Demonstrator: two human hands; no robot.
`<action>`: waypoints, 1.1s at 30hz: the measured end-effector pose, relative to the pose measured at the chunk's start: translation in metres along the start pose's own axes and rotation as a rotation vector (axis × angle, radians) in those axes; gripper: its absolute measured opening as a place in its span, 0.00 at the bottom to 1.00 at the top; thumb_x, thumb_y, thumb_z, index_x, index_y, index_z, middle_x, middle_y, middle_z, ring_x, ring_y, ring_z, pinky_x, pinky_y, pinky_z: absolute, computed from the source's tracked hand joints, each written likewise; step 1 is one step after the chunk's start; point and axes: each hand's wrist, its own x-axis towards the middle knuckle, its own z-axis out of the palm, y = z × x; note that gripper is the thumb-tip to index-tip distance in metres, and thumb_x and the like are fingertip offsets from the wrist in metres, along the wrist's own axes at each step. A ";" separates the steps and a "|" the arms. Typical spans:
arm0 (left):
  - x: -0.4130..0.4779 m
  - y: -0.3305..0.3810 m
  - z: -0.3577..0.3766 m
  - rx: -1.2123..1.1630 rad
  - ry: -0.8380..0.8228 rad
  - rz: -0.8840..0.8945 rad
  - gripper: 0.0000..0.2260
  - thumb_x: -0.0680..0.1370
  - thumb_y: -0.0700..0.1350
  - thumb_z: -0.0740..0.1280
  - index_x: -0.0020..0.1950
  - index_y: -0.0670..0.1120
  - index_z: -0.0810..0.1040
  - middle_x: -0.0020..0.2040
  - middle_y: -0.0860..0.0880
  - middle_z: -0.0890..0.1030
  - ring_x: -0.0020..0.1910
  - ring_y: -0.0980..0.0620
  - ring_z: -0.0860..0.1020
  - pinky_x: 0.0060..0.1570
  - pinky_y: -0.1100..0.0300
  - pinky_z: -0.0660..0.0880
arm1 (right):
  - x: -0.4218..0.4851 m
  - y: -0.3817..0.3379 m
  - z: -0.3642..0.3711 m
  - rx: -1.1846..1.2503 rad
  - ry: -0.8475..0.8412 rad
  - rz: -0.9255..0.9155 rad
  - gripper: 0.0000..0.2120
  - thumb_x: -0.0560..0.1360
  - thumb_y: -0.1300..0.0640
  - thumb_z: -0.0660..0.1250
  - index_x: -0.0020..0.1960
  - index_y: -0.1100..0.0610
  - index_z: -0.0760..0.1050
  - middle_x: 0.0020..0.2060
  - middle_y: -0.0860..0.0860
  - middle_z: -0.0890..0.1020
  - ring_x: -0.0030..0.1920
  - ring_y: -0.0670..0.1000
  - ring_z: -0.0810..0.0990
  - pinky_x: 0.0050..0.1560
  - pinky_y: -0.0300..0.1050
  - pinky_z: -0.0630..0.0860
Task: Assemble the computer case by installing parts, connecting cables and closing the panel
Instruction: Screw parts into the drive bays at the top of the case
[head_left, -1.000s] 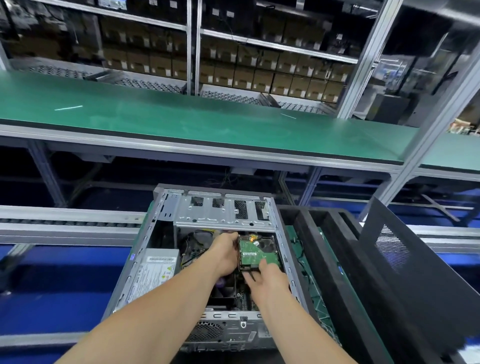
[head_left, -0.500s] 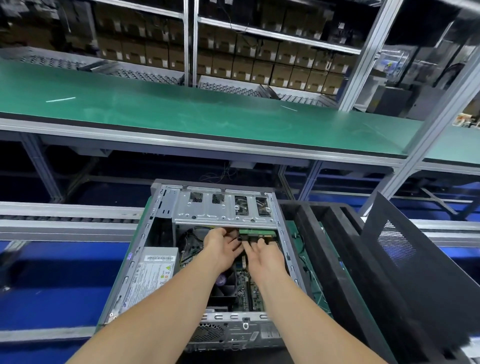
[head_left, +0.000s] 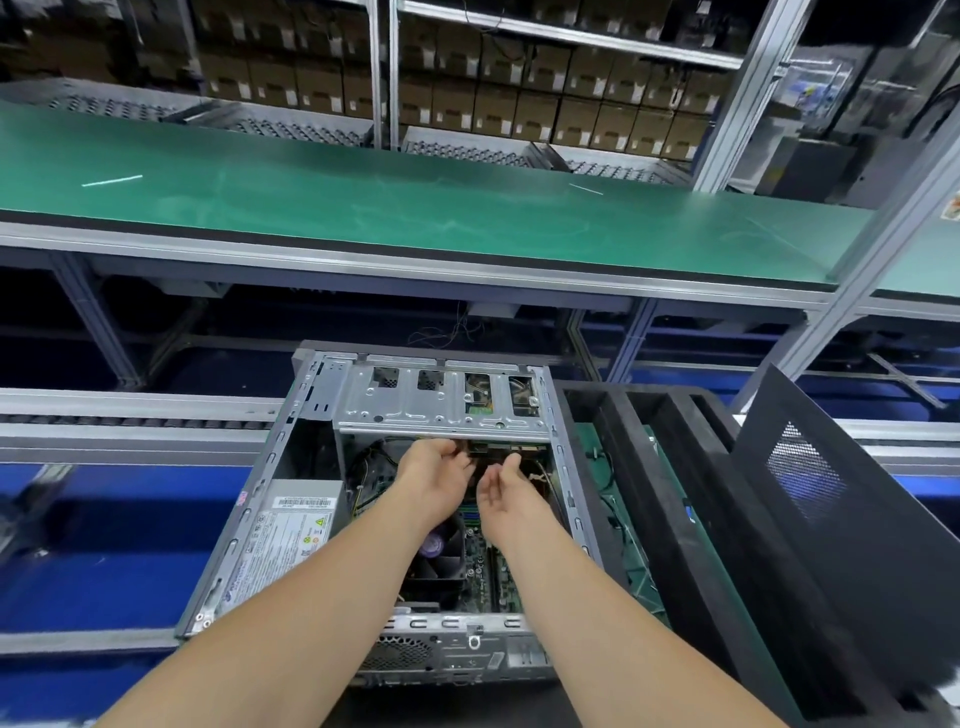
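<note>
An open computer case (head_left: 311, 415) lies on its side in front of me. Its silver drive cage (head_left: 441, 410) spans the far end. The green-edged hard drive (head_left: 511, 448) sits under the cage, with only its near edge showing. My left hand (head_left: 434, 475) is just in front of that edge, its loosely curled fingertips at the drive's left corner. Just to its right, my right hand (head_left: 504, 491) hovers with relaxed fingers and holds nothing. Below my hands are the CPU fan (head_left: 441, 556) and the motherboard (head_left: 491, 566).
The power supply (head_left: 291, 525) fills the case's left side. A black foam tray (head_left: 649, 467) stands against the case's right wall. Beyond it leans the black side panel (head_left: 831, 519). A green workbench (head_left: 415, 208) runs behind, and roller rails (head_left: 130, 421) run to the left.
The hard drive has gone from my hands in the open case to under the drive cage. Both hands have drawn back slightly from its edge.
</note>
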 end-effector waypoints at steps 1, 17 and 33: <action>-0.001 0.001 -0.001 0.017 -0.008 0.007 0.11 0.84 0.34 0.52 0.47 0.38 0.72 0.46 0.40 0.77 0.48 0.44 0.76 0.65 0.50 0.71 | -0.007 -0.001 0.002 -0.048 0.008 0.004 0.08 0.84 0.56 0.66 0.54 0.62 0.75 0.38 0.54 0.78 0.36 0.47 0.77 0.30 0.36 0.80; -0.082 -0.035 0.063 0.305 0.411 0.494 0.13 0.78 0.43 0.60 0.45 0.41 0.83 0.43 0.42 0.86 0.43 0.42 0.83 0.41 0.52 0.78 | -0.081 -0.042 0.007 -0.930 -0.543 -0.497 0.04 0.79 0.52 0.71 0.47 0.51 0.82 0.41 0.47 0.87 0.43 0.45 0.86 0.46 0.45 0.82; -0.012 -0.255 0.097 1.669 0.034 0.730 0.11 0.81 0.43 0.62 0.59 0.52 0.82 0.57 0.55 0.83 0.59 0.51 0.79 0.59 0.69 0.69 | 0.039 -0.236 -0.210 -1.711 -0.462 -0.783 0.07 0.82 0.52 0.68 0.51 0.53 0.83 0.42 0.46 0.83 0.43 0.47 0.80 0.47 0.44 0.74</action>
